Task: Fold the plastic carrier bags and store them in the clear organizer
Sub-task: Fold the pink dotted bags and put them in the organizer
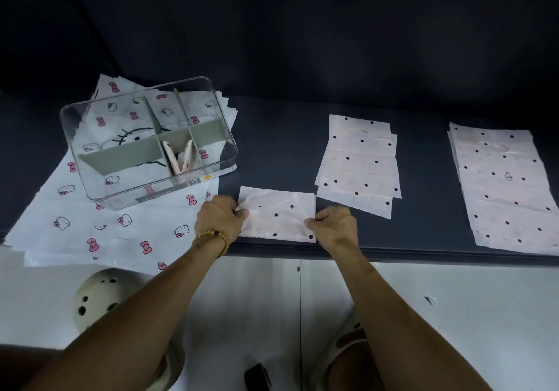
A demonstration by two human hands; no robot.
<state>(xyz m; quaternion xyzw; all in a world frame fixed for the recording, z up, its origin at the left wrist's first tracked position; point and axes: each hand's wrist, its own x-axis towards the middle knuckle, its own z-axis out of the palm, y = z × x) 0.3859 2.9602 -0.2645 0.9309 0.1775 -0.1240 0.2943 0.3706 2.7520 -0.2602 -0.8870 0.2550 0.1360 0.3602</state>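
one folded bag (276,215) lies at the lower centre of the frame, near the front edge of the dark table (287,136): a pale pink, see-through rectangle with black dots, slightly crinkled. two hands work it. the left hand (219,218), with a bead bracelet (213,237) on its wrist, pinches the bag's left edge; the right hand (332,224) pinches the right edge, fingers curled. just right of it, toward the centre, sits one small stack of dotted bags (360,163), part folded. at the far right lies a second, longer stack (502,184), flat and unfolded. at the left, one clear organizer (145,142) with grey dividers stands on a spread of white cat-print bags (121,230); two folded pink bundles (178,157) stand upright in one of its front compartments. below the table, two pale perforated shoes (93,296) show on the light floor.
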